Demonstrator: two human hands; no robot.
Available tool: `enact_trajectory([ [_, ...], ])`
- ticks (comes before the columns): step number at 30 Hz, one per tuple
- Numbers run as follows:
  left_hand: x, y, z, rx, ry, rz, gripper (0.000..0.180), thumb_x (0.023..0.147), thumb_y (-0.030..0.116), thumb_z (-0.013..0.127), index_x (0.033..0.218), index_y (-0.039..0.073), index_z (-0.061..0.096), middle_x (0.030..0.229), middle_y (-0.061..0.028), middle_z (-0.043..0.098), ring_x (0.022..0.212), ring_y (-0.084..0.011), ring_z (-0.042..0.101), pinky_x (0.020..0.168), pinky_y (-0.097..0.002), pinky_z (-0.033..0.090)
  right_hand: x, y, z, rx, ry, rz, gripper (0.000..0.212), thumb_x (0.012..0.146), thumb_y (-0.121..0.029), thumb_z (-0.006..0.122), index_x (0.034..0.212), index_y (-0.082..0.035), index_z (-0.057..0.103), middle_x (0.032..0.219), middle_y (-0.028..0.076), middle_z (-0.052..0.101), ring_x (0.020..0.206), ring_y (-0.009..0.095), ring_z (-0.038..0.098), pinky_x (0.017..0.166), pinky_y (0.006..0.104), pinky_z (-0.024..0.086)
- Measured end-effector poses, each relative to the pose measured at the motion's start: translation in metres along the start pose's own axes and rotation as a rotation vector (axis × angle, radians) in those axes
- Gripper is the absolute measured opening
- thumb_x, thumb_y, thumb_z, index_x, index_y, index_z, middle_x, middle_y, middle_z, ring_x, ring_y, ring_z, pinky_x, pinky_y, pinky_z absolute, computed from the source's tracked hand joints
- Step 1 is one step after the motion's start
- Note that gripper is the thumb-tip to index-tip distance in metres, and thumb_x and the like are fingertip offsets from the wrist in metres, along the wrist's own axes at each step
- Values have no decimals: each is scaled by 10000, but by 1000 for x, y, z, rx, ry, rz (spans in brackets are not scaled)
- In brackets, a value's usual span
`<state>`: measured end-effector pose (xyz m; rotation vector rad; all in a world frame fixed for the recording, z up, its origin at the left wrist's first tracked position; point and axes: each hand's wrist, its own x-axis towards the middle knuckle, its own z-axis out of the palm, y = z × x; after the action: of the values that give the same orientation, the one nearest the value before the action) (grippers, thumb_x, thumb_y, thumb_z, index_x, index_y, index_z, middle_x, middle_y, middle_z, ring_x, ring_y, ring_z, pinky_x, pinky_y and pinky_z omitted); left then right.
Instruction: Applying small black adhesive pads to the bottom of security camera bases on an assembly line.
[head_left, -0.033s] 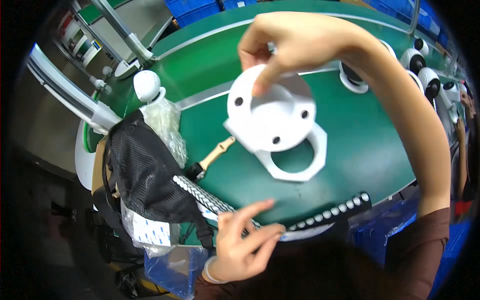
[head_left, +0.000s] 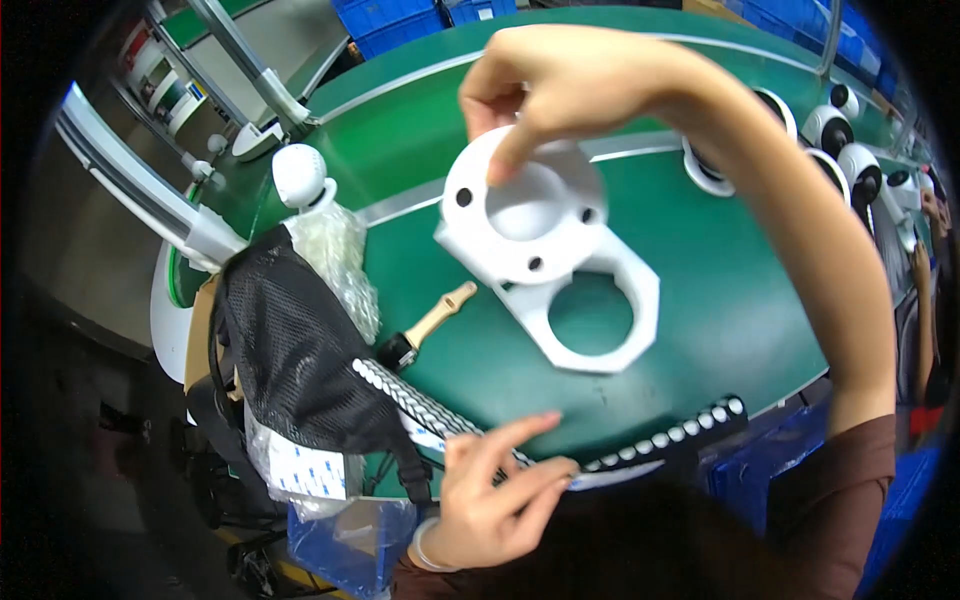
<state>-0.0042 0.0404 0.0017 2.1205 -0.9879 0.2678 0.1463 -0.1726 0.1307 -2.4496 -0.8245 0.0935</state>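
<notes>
My right hand (head_left: 530, 110) grips the rim of a white round base (head_left: 540, 262) with thumb and fingers. Three small black round pads show on its upturned face, around a hollow middle. The base sits over one end of a white holder plate (head_left: 640, 335), whose other round opening shows the green table. Low in front, my left hand (head_left: 490, 495) has thumb and forefinger pinched at the near end of a black strip of round pads (head_left: 668, 438); another finger stretches out above. A similar strip (head_left: 405, 398) lies to its left.
A black mesh bag (head_left: 290, 340) and clear plastic wrap (head_left: 335, 260) lie on the left, by a white ball-shaped camera (head_left: 299, 176). A wooden-handled brush (head_left: 440, 312) lies between bag and holder. Several white cameras (head_left: 828, 130) stand at right, near another person's hands (head_left: 935, 210).
My right hand has shifted slightly left with the white base, which sits a little less over the holder's open hole. My left hand keeps almost the same pose.
</notes>
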Motion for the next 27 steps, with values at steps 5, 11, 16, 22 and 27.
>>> enact_trajectory([
  [5,0,-10,3,-52,-6,38,215,576,61,696,781,124,684,1027,-48,628,525,-75,459,640,-248,315,107,66,72,-682,507,-251,106,663,-144,622,742,-92,575,713,73,609,648,294,610,563,413,483],
  [11,8,-21,4,-135,46,87,160,666,7,642,817,55,624,964,-92,606,697,-227,557,624,-302,404,145,189,113,-920,616,-306,111,711,-157,536,818,-131,550,784,26,565,658,198,599,466,326,498],
  [16,-6,-29,12,-118,13,125,192,680,46,643,866,83,613,977,-55,615,585,-155,491,583,-285,348,117,220,96,-921,161,-123,131,752,-115,505,867,-74,552,788,110,598,641,262,627,533,389,501],
  [22,-8,-33,2,-170,-21,137,236,710,70,616,945,87,598,1020,-51,604,625,-144,510,633,-287,345,120,200,97,-1034,-54,111,105,698,-129,560,729,-84,649,726,95,653,662,260,641,594,369,505],
  [27,-11,-38,11,-142,-15,166,257,721,84,582,978,84,585,1042,-71,589,668,-154,527,626,-285,345,157,123,105,-1006,-83,204,111,739,-145,569,776,-131,672,824,65,671,748,222,658,585,356,514],
])
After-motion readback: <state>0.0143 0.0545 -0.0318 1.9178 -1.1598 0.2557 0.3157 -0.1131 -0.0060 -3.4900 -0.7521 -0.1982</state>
